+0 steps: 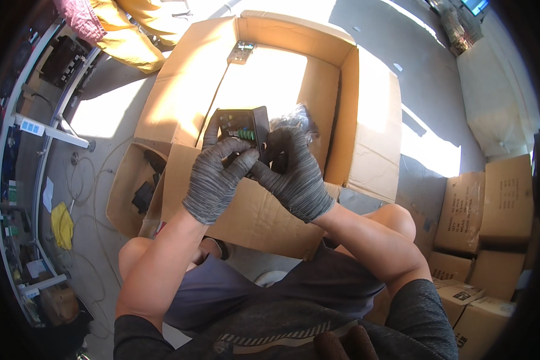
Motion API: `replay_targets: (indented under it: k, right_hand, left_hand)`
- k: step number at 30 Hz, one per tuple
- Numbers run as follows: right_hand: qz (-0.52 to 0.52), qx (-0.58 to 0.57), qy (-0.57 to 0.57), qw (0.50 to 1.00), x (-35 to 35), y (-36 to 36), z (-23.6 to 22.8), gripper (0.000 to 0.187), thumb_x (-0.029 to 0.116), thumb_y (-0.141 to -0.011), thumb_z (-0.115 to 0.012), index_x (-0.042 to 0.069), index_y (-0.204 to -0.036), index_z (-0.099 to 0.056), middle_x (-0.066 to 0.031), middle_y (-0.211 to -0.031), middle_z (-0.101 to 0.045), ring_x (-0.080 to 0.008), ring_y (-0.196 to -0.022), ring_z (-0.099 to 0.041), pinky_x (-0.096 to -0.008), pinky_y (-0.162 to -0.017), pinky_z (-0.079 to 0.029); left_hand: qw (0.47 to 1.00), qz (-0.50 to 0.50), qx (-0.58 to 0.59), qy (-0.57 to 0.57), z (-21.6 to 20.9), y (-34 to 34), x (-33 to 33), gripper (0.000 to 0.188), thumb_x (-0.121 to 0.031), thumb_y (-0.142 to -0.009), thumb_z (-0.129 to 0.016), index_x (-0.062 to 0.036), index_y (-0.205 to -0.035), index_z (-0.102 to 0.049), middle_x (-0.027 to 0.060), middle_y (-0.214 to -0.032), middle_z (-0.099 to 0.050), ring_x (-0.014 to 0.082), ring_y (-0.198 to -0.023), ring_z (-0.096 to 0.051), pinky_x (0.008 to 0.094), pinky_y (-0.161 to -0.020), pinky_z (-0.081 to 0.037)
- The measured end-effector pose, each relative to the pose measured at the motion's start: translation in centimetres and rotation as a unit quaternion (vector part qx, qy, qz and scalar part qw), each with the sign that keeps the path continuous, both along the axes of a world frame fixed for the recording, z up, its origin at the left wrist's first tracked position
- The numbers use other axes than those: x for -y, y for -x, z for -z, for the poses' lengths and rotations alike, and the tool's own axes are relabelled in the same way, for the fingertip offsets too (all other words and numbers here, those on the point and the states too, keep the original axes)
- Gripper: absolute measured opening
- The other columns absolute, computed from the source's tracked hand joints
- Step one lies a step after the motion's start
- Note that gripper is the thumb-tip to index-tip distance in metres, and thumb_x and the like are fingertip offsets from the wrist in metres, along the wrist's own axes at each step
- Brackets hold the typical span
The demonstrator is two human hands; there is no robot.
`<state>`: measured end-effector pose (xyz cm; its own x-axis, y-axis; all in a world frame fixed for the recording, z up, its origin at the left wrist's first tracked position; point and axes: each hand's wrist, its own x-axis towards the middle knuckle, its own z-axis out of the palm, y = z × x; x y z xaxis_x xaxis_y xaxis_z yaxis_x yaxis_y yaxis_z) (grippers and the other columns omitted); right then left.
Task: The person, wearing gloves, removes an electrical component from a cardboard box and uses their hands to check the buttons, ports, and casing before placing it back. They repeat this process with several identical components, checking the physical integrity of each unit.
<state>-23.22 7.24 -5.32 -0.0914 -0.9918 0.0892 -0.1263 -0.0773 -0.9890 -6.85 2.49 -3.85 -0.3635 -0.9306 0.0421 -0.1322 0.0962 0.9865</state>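
Both my hands wear grey knit gloves and are raised over a big open cardboard box (375, 120). Between them is a black plastic housing (261, 123), its open face showing a circuit board with a row of green terminal blocks. My left hand (216, 177) grips its left side and lower edge. At the right side, the fingers of my right hand (297, 180) close round its lower corner, thumb near the left thumb. Fingers hide the housing's lower part. Behind my right hand, a clear plastic bag (297, 117) with dark contents lies in the box.
Another small device with a board (242, 53) sits in the box's far left corner. Left of it stands a smaller carton (121, 192) of black parts (143, 195). Stacked cartons (462, 210) rise at right. A metal-framed rack (39, 138), cables and a yellow cloth (61, 227) are at left.
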Motion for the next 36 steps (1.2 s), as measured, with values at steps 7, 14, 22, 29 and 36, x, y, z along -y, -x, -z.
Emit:
replay_targets:
  k: [7,14,22,29,36]
  right_hand:
    - [-0.014,0.044,-0.022,0.999,-0.2,-0.5,-0.1,0.041,0.004,-0.085,-0.077,0.004,-0.114,-0.048,-0.0089,-0.096,-0.056,-0.0127,-0.084,-0.056,-0.029,-0.07,-0.051]
    - [-0.024,0.095,-0.002,0.995,-0.4,-0.4,0.5,0.041,0.001,-0.086,-0.073,0.005,-0.116,-0.046,-0.0081,-0.1,-0.056,-0.0123,-0.086,-0.057,-0.028,-0.071,-0.052]
    - [-0.28,0.313,-0.104,0.902,0.1,3.5,-0.1,0.032,0.014,-0.095,-0.067,0.009,-0.121,-0.051,-0.0057,-0.102,-0.059,-0.0157,-0.083,-0.063,-0.028,-0.075,-0.055]
    - [-0.21,0.251,-0.166,0.93,0.0,3.7,-3.8,0.028,0.019,-0.1,-0.064,0.005,-0.123,-0.055,-0.0064,-0.107,-0.065,-0.0176,-0.093,-0.067,-0.0316,-0.082,-0.057]
    - [-0.071,-0.09,0.095,0.989,0.6,3.7,-3.6,0.029,0.007,-0.094,-0.07,0.005,-0.122,-0.062,-0.0087,-0.102,-0.069,-0.0177,-0.089,-0.068,-0.032,-0.081,-0.056]
  left_hand:
    - [0.997,-0.013,0.032,0.068,0.0,0.0,-0.4,0.009,-0.007,-0.091,-0.071,0.0005,-0.096,-0.07,0.0094,-0.105,-0.061,0.0139,-0.086,-0.062,0.0285,-0.078,-0.054]
    - [0.999,-0.028,-0.018,0.018,0.7,-0.2,-0.5,0.013,-0.006,-0.088,-0.074,-0.0008,-0.1,-0.073,0.0082,-0.11,-0.061,0.015,-0.09,-0.065,0.0282,-0.081,-0.054]
    - [1.0,0.007,0.017,-0.021,-0.2,-1.5,0.4,0.017,0.003,-0.09,-0.065,0.0012,-0.106,-0.071,0.0039,-0.129,-0.052,0.015,-0.109,-0.059,0.0277,-0.092,-0.051]
    - [0.993,0.01,-0.071,-0.097,0.5,-2.0,0.4,0.022,0.003,-0.094,-0.06,-0.001,-0.114,-0.069,0.0024,-0.13,-0.052,0.0149,-0.112,-0.059,0.0283,-0.098,-0.05]
    - [0.999,0.032,-0.034,0.019,-0.1,-1.8,0.2,0.02,0.001,-0.095,-0.061,-0.0011,-0.113,-0.07,0.0038,-0.133,-0.048,0.0152,-0.113,-0.059,0.0283,-0.098,-0.049]
